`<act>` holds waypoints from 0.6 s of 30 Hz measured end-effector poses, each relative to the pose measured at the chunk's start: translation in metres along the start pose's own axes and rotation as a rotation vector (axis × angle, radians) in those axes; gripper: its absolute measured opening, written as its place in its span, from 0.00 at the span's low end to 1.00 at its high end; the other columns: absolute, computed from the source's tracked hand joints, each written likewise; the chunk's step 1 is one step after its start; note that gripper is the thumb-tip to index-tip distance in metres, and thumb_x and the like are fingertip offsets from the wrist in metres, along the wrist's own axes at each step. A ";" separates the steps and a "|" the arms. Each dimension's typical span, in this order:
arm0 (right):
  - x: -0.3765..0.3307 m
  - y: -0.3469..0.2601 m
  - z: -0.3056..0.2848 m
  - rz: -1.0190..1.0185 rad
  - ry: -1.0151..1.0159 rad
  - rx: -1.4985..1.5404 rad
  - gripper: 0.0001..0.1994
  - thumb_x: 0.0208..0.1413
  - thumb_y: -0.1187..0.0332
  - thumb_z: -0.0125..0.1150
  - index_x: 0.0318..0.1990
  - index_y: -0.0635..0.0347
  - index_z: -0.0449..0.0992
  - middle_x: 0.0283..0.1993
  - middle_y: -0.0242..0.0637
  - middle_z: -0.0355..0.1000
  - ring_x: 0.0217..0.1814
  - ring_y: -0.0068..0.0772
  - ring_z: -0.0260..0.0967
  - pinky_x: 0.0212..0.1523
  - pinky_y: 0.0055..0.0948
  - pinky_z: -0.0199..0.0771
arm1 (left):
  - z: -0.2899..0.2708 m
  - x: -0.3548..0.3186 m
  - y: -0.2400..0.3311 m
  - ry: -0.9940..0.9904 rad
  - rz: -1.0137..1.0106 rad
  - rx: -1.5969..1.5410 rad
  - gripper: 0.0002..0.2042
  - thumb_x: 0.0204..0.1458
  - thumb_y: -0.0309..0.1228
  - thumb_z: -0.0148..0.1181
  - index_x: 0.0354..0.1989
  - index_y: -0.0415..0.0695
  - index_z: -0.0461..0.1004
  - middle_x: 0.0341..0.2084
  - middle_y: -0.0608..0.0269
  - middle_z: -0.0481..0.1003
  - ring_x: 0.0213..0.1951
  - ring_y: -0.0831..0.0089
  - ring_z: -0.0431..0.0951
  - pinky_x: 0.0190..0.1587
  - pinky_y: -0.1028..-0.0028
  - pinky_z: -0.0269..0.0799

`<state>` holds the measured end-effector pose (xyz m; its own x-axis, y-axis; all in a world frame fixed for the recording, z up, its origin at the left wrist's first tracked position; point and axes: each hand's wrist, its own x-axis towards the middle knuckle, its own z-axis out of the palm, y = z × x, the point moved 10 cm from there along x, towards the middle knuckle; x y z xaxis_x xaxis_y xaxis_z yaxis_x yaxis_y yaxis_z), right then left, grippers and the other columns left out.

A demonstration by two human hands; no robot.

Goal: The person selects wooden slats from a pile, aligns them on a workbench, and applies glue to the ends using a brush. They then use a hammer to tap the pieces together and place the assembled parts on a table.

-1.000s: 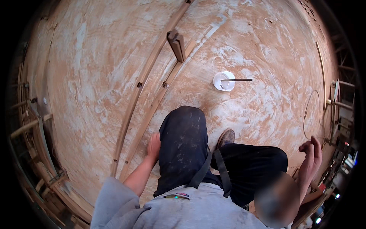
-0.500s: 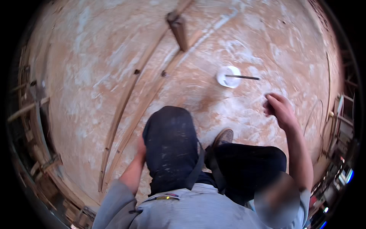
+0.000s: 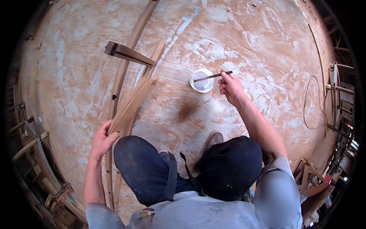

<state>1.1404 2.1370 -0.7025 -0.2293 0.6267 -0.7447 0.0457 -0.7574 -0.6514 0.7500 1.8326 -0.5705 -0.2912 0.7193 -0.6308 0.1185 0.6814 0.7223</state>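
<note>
My left hand (image 3: 103, 140) is closed around the near end of a flat wooden piece (image 3: 131, 104), which slants up and away over the long wooden rails, left of my knee. Between the thumb and fingers of my right hand (image 3: 231, 88) is a thin dark stick (image 3: 220, 74). Its lower end reaches into a round white tub (image 3: 192, 81) on the floor ahead of me. What the tub holds is too pale to make out.
Two curved wooden rails, a longer one (image 3: 125, 69) and a shorter one (image 3: 158, 52), lie on the dusty floor (image 3: 248, 49). A wooden post (image 3: 133, 55) sticks up from them. A cable loop (image 3: 305, 103) and wooden frames (image 3: 310, 179) are on the right.
My right hand has moved to the stick and taken hold of it. My left hand has come out from beside my knee, with the wooden piece now in view. The whole view has shifted.
</note>
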 end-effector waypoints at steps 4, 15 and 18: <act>-0.009 -0.013 0.014 -0.176 -0.042 -0.220 0.12 0.60 0.63 0.53 0.46 0.61 0.71 0.30 0.34 0.73 0.22 0.18 0.65 0.21 0.20 0.68 | 0.020 0.015 0.017 -0.069 0.071 0.315 0.23 0.45 0.30 0.61 0.49 0.37 0.65 0.40 0.55 0.72 0.44 0.69 0.71 0.49 0.70 0.65; -0.036 -0.023 0.042 -0.614 -0.121 -0.800 0.09 0.54 0.66 0.60 0.37 0.63 0.76 0.30 0.36 0.75 0.29 0.24 0.71 0.33 0.25 0.71 | 0.037 0.044 0.069 0.059 0.218 0.434 0.21 0.43 0.31 0.61 0.47 0.36 0.67 0.33 0.49 0.75 0.38 0.62 0.76 0.43 0.68 0.70; -0.038 -0.021 0.017 -0.342 -0.019 -0.478 0.09 0.58 0.66 0.57 0.35 0.64 0.75 0.27 0.31 0.72 0.27 0.17 0.66 0.27 0.20 0.69 | 0.040 0.046 0.096 0.118 0.283 0.669 0.21 0.43 0.29 0.61 0.47 0.36 0.67 0.33 0.49 0.75 0.37 0.62 0.77 0.42 0.70 0.71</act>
<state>1.1318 2.1259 -0.6586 -0.3254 0.8139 -0.4813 0.3986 -0.3435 -0.8504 0.7860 1.9359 -0.5415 -0.2590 0.8863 -0.3838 0.7475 0.4356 0.5014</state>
